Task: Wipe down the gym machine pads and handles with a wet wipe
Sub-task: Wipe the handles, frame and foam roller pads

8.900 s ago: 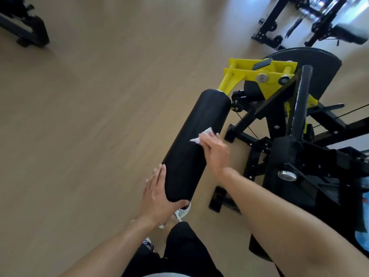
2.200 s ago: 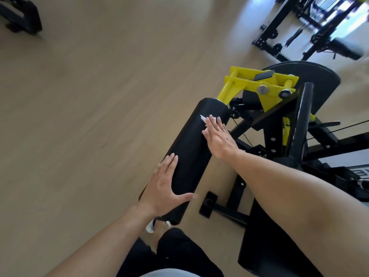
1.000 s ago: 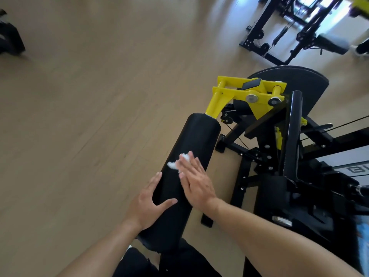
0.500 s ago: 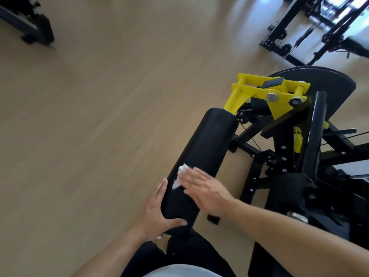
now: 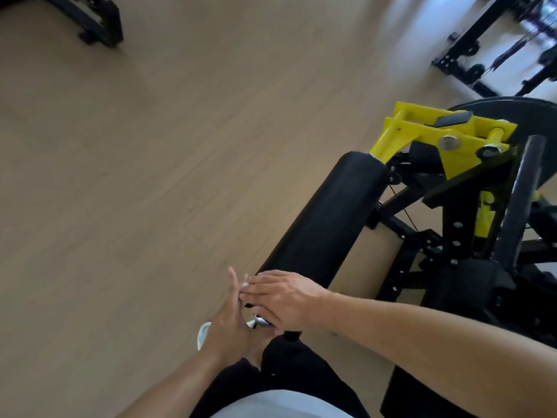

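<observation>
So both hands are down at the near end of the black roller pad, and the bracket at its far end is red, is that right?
Not quite: the bracket at the far end of the roller pad is yellow, not red, as the head view shows. The rest holds: the left hand and right hand are both at the pad's near end.

The pale wood-plank floor carries everything here — it fills the view from nine o'clock across to the centre. At three o'clock the black steel frame of the gym machine stands on it. At eleven o'clock the black base of another machine sits on the planks — and at one o'clock a black rack foot with small wheels. A white shoe rests on the floor near six o'clock.
</observation>
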Tool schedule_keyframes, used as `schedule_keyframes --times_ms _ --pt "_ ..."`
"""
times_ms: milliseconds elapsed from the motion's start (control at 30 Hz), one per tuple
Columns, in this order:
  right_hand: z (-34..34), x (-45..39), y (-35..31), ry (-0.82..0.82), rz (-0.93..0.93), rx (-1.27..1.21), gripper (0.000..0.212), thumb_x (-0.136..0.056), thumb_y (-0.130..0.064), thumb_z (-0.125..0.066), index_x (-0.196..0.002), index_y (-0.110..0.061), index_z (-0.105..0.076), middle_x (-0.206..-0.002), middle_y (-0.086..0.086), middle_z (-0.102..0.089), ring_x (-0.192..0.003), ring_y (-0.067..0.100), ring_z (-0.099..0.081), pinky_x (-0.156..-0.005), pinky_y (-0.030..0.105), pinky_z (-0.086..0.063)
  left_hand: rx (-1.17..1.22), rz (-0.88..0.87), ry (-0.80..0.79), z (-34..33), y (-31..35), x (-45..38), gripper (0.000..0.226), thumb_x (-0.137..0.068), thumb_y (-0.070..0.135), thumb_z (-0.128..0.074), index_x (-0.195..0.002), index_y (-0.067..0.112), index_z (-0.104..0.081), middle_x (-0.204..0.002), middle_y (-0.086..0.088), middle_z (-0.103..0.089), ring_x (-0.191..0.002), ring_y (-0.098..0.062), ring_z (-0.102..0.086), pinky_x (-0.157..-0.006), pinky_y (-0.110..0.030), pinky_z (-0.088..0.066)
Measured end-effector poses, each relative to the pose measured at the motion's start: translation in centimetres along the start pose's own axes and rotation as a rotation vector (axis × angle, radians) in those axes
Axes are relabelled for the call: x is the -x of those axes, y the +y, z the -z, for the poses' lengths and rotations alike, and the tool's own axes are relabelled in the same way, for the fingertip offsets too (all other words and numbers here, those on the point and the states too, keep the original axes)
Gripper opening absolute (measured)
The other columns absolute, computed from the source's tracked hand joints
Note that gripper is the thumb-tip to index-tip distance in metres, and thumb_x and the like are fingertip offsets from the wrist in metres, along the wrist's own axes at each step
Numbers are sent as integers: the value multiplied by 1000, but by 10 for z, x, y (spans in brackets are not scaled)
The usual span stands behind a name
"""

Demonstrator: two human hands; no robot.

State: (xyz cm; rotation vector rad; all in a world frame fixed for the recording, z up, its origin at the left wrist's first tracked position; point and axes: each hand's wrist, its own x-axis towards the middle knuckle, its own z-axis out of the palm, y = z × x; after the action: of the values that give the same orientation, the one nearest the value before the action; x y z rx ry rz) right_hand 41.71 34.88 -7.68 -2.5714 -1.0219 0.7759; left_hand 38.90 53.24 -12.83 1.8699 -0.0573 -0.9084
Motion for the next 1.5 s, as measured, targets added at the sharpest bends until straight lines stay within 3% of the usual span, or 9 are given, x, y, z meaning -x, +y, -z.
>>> schedule_keyframes --times_ms 100,200,300,400,633,1100,1267,1367,1500 --pt "13 9 51 86 -154 6 52 -107 -44 -30 -144 -20 -57 -153 -3 -51 -149 14 -37 -126 30 -14 -4 12 52 0 0 6 149 -56 70 -85 -140 57 37 -163 30 -14 -150 -6 -24 -121 -37 -27" --pt "40 44 120 423 -530 23 48 -107 -38 -39 -138 -11 -63 -147 9 -58 -144 22 -46 -124 34 -22 -64 -84 48 -3 5 12 130 -71 57 -83 -148 59 21 -161 37 -6 -151 1 -17 -123 -37 -26" --pt "55 71 149 578 -857 -88 47 -111 -33 -35 -152 -13 -46 -163 5 -37 -155 16 -24 -128 35 -14 -236 -342 110 -15 17 13 97 -86 38 -72 -157 43 -5 -162 32 -6 -152 2 -8 -125 -37 -20" --pt "31 56 114 718 -1040 -385 51 -112 -34 -32 -161 -19 -29 -170 -6 -14 -157 6 -2 -129 34 -8 -228 -335 177 -23 36 -3 62 -96 33 -48 -153 38 -26 -160 30 -17 -151 5 -9 -126 -43 -20" --pt "-43 33 7 964 -1015 -697 55 -112 -31 -29 -161 -29 -3 -167 -24 10 -152 -7 12 -124 19 4 -470 -357 38 -35 86 -65 59 -107 39 -37 -160 36 -12 -166 19 3 -153 1 9 -128 -34 -5" --pt "45 49 194 1235 -1215 -1092 58 -113 -37 -27 -164 -19 -8 -172 -8 0 -155 2 4 -121 20 5 -383 -125 70 -49 134 -134 75 -96 66 -42 -160 40 -13 -165 20 -16 -151 -3 -19 -122 -31 -22" --pt "42 36 193 1307 -1068 -808 46 -111 -25 -38 -157 -19 -40 -165 -13 -24 -153 -2 -9 -129 33 -11 -127 -15 -81 -24 121 -162 69 -91 70 -38 -155 44 -29 -154 28 -36 -141 5 -33 -115 -20 -22" --pt "15 28 152 1184 -904 -435 40 -108 -26 -42 -140 -12 -62 -152 -1 -52 -152 10 -31 -124 43 -28 -60 26 -183 -14 100 -177 69 -91 81 -37 -150 45 -41 -151 26 -44 -142 3 -37 -124 -37 -23" --pt "-20 28 68 1031 -754 -231 35 -106 -19 -53 -140 -14 -62 -151 -2 -53 -149 12 -37 -122 42 -33 -38 65 -272 -8 86 -184 79 -84 88 -37 -148 43 -44 -149 23 -48 -141 1 -40 -124 -42 -25"
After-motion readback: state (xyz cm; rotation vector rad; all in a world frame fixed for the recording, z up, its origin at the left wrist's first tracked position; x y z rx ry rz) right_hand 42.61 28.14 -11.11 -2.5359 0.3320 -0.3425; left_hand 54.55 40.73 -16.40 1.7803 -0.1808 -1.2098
